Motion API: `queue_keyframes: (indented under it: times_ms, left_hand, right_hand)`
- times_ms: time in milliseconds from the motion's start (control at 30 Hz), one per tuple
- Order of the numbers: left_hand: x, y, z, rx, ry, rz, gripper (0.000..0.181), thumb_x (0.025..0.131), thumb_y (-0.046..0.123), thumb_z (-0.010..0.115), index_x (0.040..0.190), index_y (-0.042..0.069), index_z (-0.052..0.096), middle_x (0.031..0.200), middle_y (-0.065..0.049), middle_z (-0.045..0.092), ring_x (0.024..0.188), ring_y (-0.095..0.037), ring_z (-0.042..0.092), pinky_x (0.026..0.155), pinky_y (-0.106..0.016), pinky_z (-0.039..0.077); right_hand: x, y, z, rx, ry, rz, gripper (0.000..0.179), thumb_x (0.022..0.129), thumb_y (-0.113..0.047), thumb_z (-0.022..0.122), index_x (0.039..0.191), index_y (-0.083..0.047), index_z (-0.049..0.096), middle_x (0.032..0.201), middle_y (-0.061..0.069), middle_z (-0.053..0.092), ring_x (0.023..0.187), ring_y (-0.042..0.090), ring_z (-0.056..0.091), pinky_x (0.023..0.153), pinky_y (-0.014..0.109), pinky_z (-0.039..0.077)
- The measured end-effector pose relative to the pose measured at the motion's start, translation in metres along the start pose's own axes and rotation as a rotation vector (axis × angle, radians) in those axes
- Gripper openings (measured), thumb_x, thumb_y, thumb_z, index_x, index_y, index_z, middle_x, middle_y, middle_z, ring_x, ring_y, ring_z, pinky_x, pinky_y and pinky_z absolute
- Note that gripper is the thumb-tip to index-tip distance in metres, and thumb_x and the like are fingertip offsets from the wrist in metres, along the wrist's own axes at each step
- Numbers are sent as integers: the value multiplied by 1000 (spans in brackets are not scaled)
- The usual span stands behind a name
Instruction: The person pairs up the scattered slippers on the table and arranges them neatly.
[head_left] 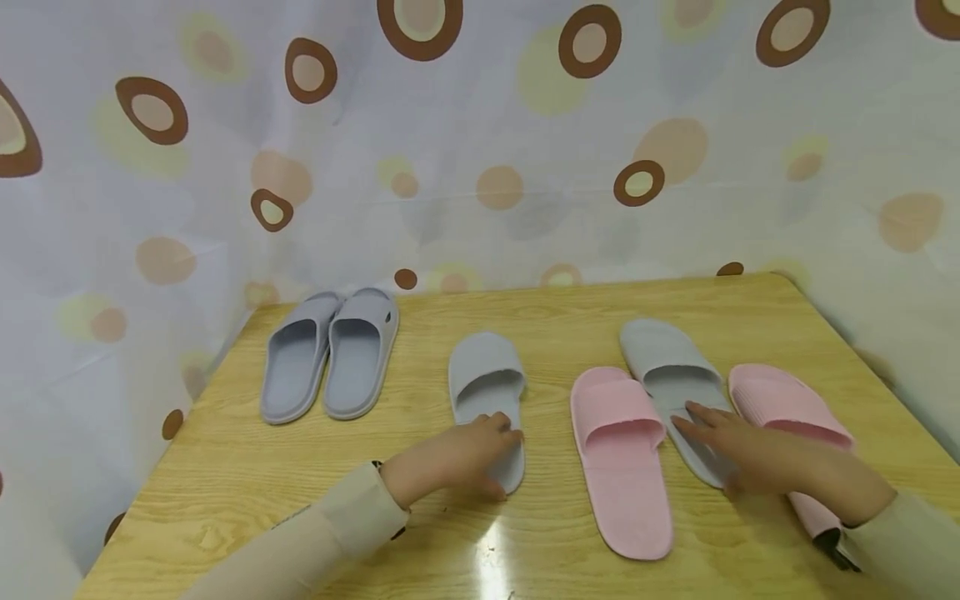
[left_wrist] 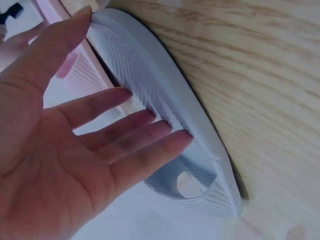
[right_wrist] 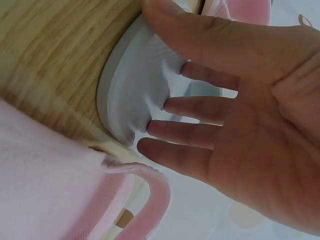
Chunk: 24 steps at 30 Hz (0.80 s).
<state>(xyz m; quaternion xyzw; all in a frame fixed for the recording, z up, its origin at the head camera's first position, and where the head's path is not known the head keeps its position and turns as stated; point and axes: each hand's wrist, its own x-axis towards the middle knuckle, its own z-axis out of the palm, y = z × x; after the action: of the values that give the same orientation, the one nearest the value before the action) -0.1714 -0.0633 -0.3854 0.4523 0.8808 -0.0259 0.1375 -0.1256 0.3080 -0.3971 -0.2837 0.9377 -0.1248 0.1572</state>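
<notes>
Near the middle of the table lies a light grey slipper, toe pointing away from me. My left hand is over its heel half, and in the left wrist view the fingertips touch the insole while the thumb is at the heel edge. A matching grey slipper sits to the right, angled between two pink slippers. My right hand is over that one's heel part. Its extended fingers touch the insole in the right wrist view, with the thumb near the heel. Neither hand's fingers curl round a slipper.
One pink slipper lies left of the right-hand grey one; the other pink slipper is partly hidden by my right forearm. A bluish-grey pair stands at the back left. Patterned cloth hangs behind the wooden table.
</notes>
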Motion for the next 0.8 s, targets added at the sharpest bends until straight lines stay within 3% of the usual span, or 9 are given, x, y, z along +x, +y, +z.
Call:
queue_keyframes:
  times_ms: [233,633,800]
  left_hand:
    - [-1,-5,-4,-58,0,-19,72,79,35,79,138,5,50,131,-14,49,114,-27,54,91,-32,49]
    - [-2,-14,-11,-118,-23,-43,73,80,31,79,140,2,48,140,-17,46,119,-30,53,97,-35,46]
    - [0,-22,-9,-138,-19,-43,72,80,30,79,140,3,48,139,-18,45,120,-30,52,99,-37,44]
  right_hand:
    - [9,-1,-12,-25,-40,54,83,64,-2,84,135,12,44,138,42,31,120,61,37,89,63,42]
    - [24,3,-26,-69,-76,100,89,61,-5,87,139,6,45,138,42,34,110,56,50,78,48,51]
    - [30,6,-30,-83,-84,110,90,61,-6,88,139,5,45,138,41,34,100,44,60,73,40,52]
